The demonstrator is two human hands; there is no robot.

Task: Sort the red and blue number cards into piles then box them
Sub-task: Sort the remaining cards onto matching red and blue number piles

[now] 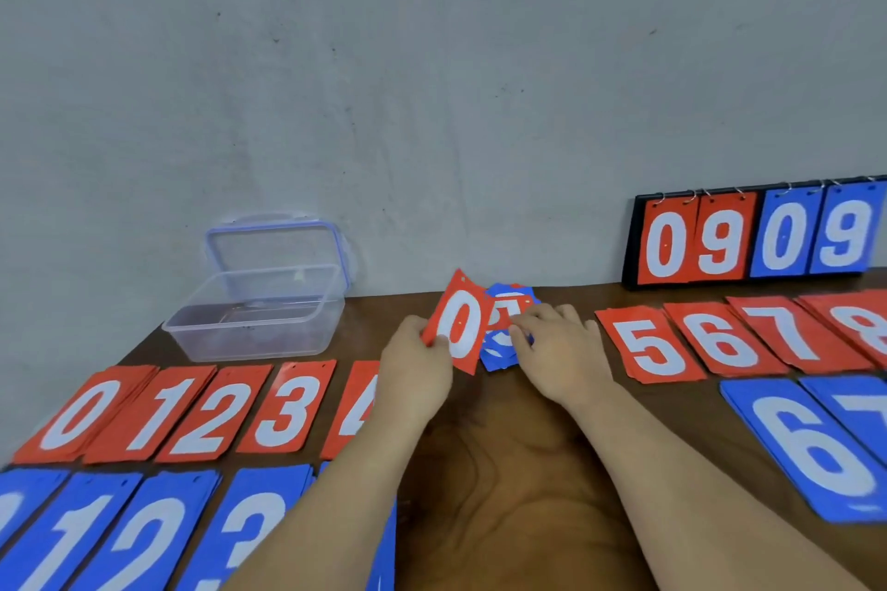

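Red 4 pile (357,403) lies partly hidden behind the left hand (413,360).

Plain grey plaster wall (432,62) with small dark specks and scuffs. Dark brown wooden table (518,470), swirling grain, butts against the wall. Light soft, even.

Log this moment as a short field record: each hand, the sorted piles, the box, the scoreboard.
left hand: pinches a red 0 card, lifted
right hand: on the mixed heap, fingers at a red card; grip unclear
red piles: 0 to 4 at left, 5 to 8 at right
blue piles: front row, 1 to 3 at left, 6 and 7 at right
box: clear, open, no cards visible inside; lid propped behind
scoreboard: against the wall, reads red 09, blue 09
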